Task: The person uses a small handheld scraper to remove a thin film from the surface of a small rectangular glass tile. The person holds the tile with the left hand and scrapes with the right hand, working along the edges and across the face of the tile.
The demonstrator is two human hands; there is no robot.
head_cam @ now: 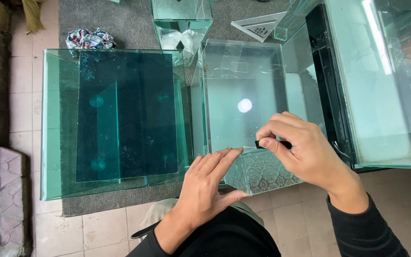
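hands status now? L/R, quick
Left hand: open, flat against the near wall of the small glass tank.
Right hand: closed, pinching a small black tool at the tank's near rim.

A small glass tank [243, 114] and a little black tool [273, 144]

The see-through box stands upright and open on the grey mat, near the mat's front edge, with a bigger glass tank just beside it. The short, flat, dark tool sits at the small tank's front top rim, pinched between fingertips.
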